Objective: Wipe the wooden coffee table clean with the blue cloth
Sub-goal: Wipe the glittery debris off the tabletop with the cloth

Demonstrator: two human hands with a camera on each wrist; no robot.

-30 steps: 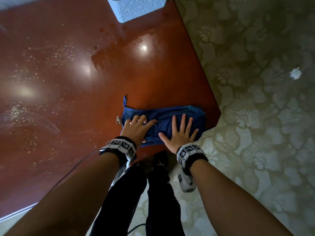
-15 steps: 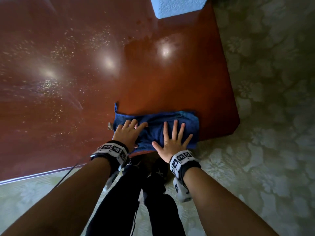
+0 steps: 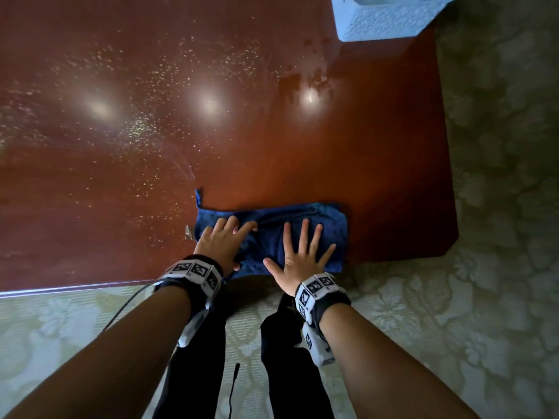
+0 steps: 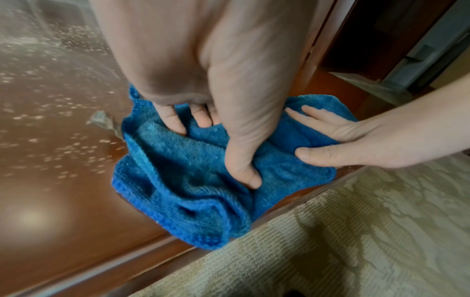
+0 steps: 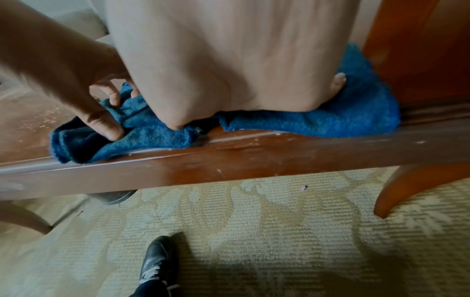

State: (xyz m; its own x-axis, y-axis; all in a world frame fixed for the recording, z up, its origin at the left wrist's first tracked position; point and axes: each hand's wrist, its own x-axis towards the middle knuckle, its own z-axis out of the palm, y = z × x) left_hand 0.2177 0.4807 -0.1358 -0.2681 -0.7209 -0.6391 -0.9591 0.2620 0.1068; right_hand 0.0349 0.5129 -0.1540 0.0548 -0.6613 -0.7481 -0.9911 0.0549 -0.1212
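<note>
The blue cloth (image 3: 269, 237) lies rumpled on the red-brown wooden coffee table (image 3: 378, 164), along its near edge and a little left of the right corner. My left hand (image 3: 222, 240) presses on the cloth's left half, fingers close together and thumb dug into a fold (image 4: 244, 174). My right hand (image 3: 302, 252) lies flat on the right half with fingers spread. In the right wrist view the cloth (image 5: 330, 120) reaches the table's front rail. Pale specks (image 3: 151, 116) cover the tabletop left of the cloth.
A white patterned box (image 3: 384, 16) stands at the table's far right corner, with a wet-looking patch (image 3: 311, 80) before it. A small scrap (image 3: 190, 231) lies by the cloth's left edge. Patterned carpet (image 3: 499, 207) surrounds the table; a curved leg (image 5: 406, 191) and my shoe (image 5: 155, 259) show below.
Both hands have slid the cloth left along the near edge, away from the table's right corner. My view has shifted, so more of the table's right side shows.
</note>
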